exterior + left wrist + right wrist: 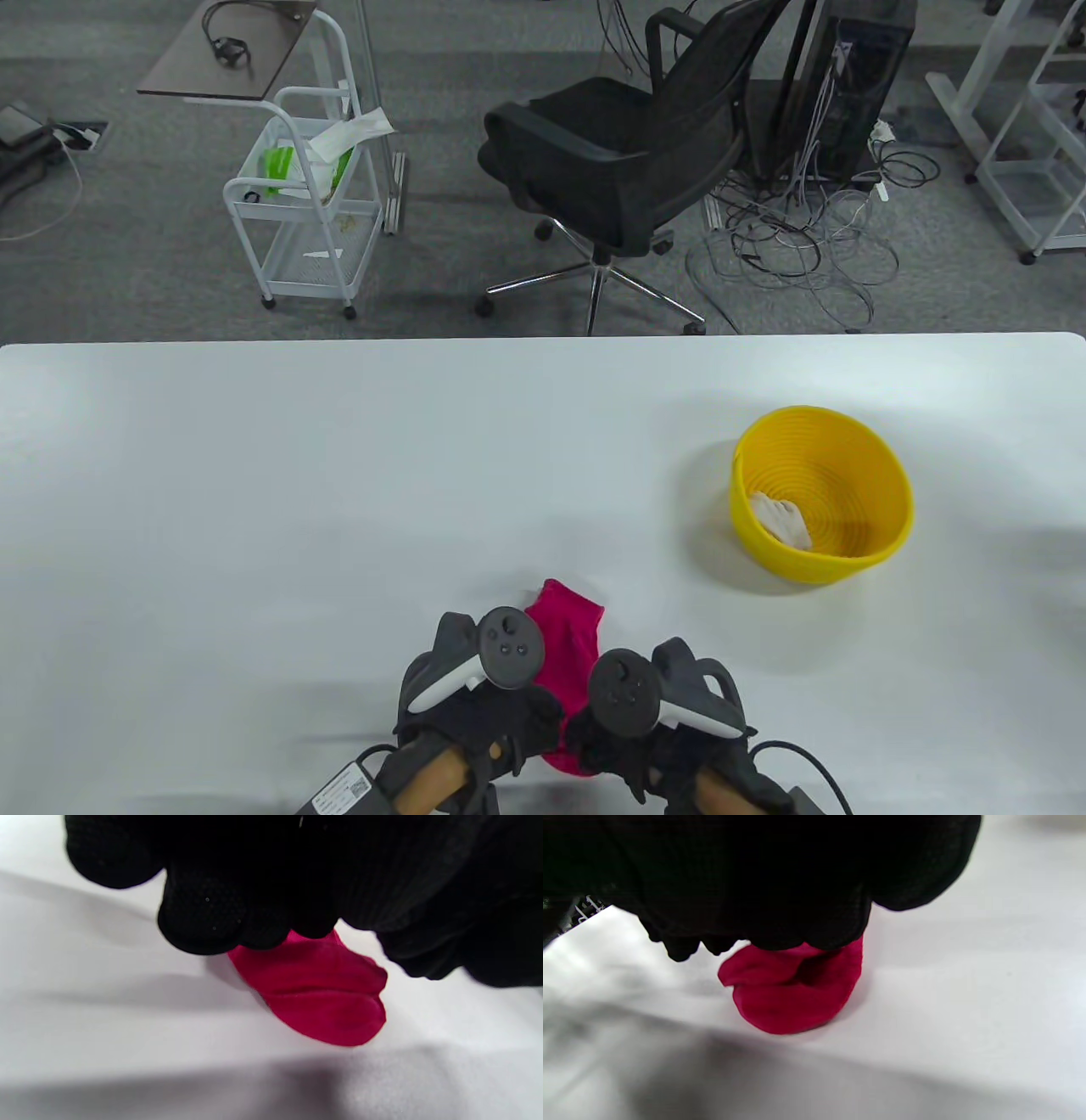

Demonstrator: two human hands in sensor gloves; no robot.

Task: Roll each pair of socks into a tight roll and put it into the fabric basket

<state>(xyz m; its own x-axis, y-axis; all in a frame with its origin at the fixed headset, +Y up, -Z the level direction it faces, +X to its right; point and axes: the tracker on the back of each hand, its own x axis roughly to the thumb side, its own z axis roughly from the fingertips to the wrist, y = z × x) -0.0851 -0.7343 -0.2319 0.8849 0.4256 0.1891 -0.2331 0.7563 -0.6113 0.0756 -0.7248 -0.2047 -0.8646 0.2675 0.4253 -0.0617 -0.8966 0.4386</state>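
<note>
Both gloved hands clamped on near end of magenta sock pair, rolling begun

Left hand (475,713) and right hand (653,730) side by side at near table edge, fingers (199,921) curled down over sock pair (570,654), pinching its near end; right-hand fingers (806,925) likewise bunched on fabric. Sock pair flat on white table (254,509), far end reaching away between both trackers, soft, wrinkled, near end folded into loose lip. Probably first turns of roll; next likely needs steady forward rolling with firm pressure to keep it tight, then carry right to yellow basket (882,552), well apart, already holding white roll (780,518)
</note>
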